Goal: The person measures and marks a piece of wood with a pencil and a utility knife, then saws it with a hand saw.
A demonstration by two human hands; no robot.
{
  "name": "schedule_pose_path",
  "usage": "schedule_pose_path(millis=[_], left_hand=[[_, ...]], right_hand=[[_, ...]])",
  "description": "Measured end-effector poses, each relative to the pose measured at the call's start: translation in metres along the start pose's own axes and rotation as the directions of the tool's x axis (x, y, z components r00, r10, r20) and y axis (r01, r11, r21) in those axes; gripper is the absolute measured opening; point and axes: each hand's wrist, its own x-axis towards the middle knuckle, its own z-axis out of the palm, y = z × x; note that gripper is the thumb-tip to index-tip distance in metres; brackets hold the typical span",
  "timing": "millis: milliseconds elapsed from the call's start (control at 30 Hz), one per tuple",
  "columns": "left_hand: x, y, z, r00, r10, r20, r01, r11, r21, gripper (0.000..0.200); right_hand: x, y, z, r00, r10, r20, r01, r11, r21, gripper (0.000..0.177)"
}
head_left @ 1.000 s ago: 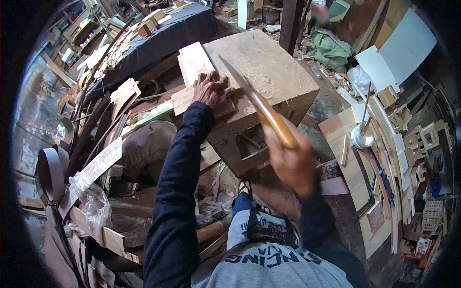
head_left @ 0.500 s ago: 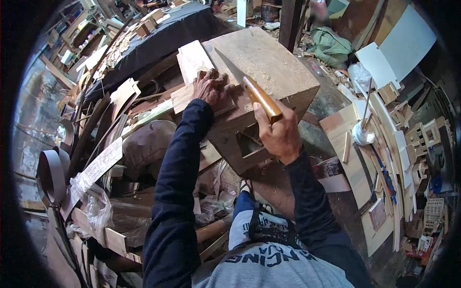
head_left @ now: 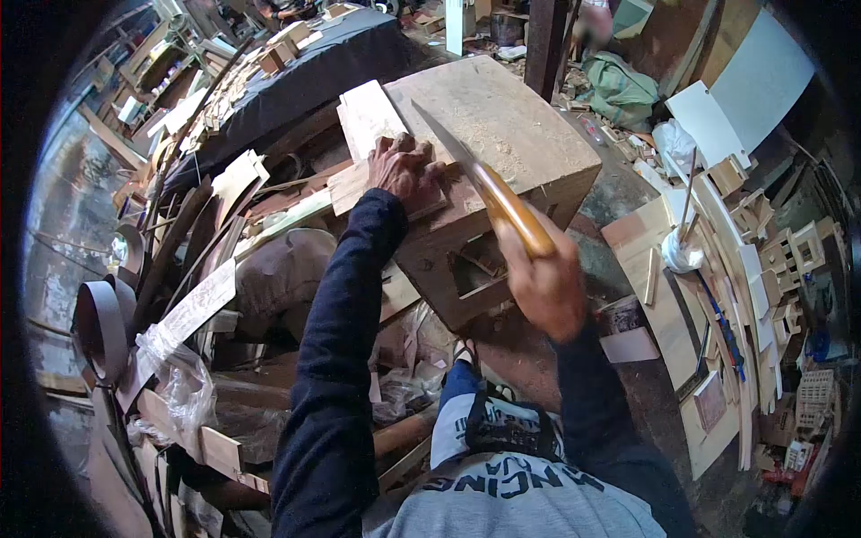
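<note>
My right hand [head_left: 549, 282] is wrapped around the wooden handle of a handsaw [head_left: 516, 218], its fingers partly blurred. The saw's narrow blade points away from me, up and left over the top of a wooden box [head_left: 547, 139]. My left hand [head_left: 401, 168] presses down with bent fingers on a wooden board [head_left: 356, 186] at the box's left edge, just left of the blade. Beyond those fingers a pale plank [head_left: 370, 112] extends toward the back. The blade's lower edge passes close to the board's right end.
Sawdust [head_left: 507, 157] lies on the box top. A table with a dark cloth [head_left: 314, 76] and small wood pieces stands at the back left. Scrap boards and clear plastic [head_left: 184, 377] crowd the left. Boards and a white bag [head_left: 680, 251] lie at the right.
My right hand has drawn the handsaw back toward me, down and to the right. My left hand keeps its place on the board, while the whole view has shifted slightly.
</note>
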Motion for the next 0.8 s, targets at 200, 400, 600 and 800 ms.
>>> schedule_pose_path(millis=[200,400,600,800], left_hand=[[0.0,-0.001,0.003,0.999,0.016,-0.036,-0.017,1.0,-0.017,0.043],[-0.003,-0.009,0.015,0.997,0.025,-0.067,-0.02,0.998,0.066,0.039],[0.001,-0.012,0.014,0.999,0.019,-0.026,-0.019,1.0,-0.005,0.04],[-0.004,-0.001,0.005,0.998,0.014,-0.056,-0.013,1.0,0.016,0.042]], right_hand=[[-0.043,-0.026,-0.038,0.997,0.077,0.018,-0.076,0.997,-0.013,0.024],[0.006,0.016,0.012,0.999,-0.046,0.002,0.046,0.995,-0.09,0.024],[-0.057,-0.016,-0.036,0.997,-0.057,-0.052,0.057,0.998,-0.003,0.023],[0.008,0.015,0.011,1.0,0.002,0.011,-0.002,0.999,-0.042,0.022]])
